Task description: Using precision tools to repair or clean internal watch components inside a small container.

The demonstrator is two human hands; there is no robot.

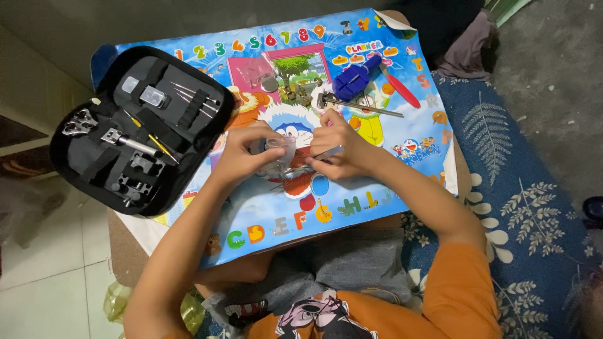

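Left hand (246, 150) and right hand (336, 145) pinching small clear container (280, 149) (over cartoon mat (377, 182))

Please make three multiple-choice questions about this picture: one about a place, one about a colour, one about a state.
1. Where does the black zip-up tool case lie?
A. beside the left hand
B. beside the right hand
C. on the floor

2. What colour is the block-shaped plastic tool above the hands?
A. green
B. blue
C. white

3. How is the tool case?
A. zipped shut
B. upside down
C. open

Answers: 1 A, it lies on the colourful cartoon board by the left hand; 2 B, its body is blue; 3 C, the metal tools inside show.
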